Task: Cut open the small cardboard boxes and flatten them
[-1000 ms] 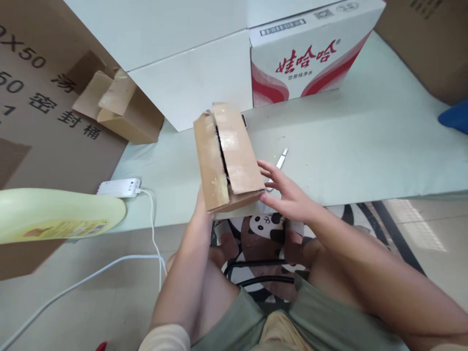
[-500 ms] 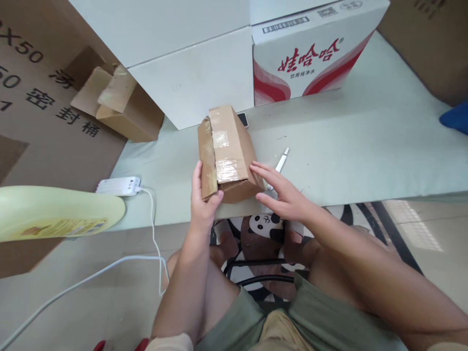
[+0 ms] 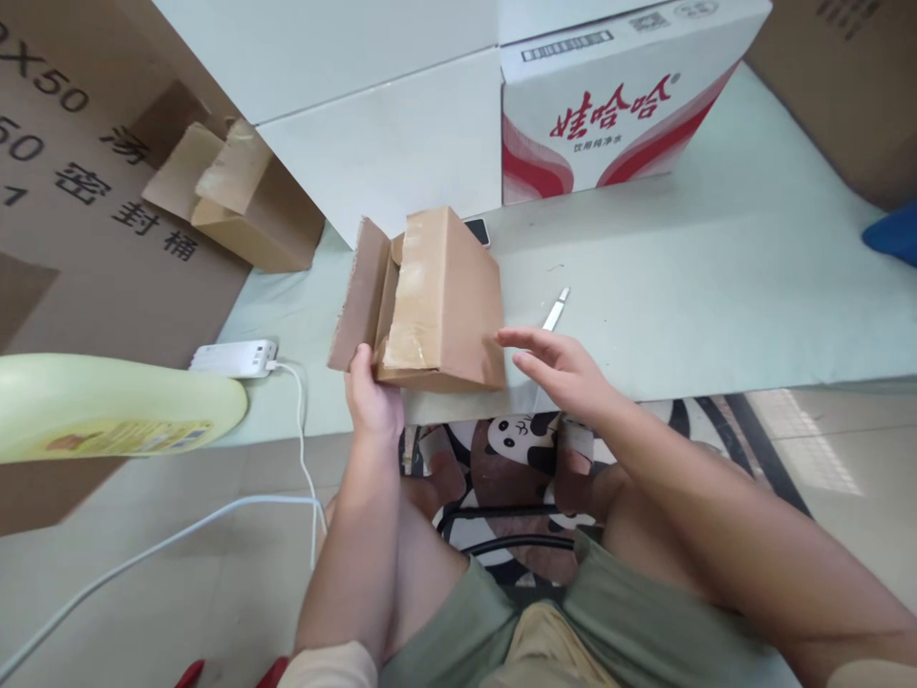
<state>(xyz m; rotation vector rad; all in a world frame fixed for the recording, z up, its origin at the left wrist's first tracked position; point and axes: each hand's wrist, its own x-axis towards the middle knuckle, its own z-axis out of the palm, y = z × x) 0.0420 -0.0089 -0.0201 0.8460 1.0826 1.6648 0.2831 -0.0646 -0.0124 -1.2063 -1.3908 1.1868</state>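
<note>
**A:** Where is the box right now, and how are you holding it?

**B:** The small cardboard box (image 3: 430, 301) sits at the near edge of the table (image 3: 716, 287), in front of the white carton (image 3: 379, 153). My left hand (image 3: 373, 401) pinches its near left corner, thumb up at the foot of the loose flap (image 3: 356, 291), so that hand is clamped on the box. My right hand (image 3: 555, 368) is beside the box's right side, fingers spread and apart, touching nothing that I can make out.

**A:** What could go wrong?

**B:** I judge the grip to be thin: one corner only, and the box overhangs the table edge a little. If I pull the flap harder, the box may pivot and drop off toward my lap. The tape (image 3: 405, 339) on the near end looks half peeled, so the cardboard could tear rather than open cleanly. The white-handled tool (image 3: 553, 312) lies just right of the box, near my right fingers; a careless sweep could knock it or nick me.

**A:** And against half a second ago?

**B:** The left flap now stands open, away from the box; it lay shut then, with tape across the seam. My left hand has slid from the front to the left corner, and my right has come off the box's side.
</note>
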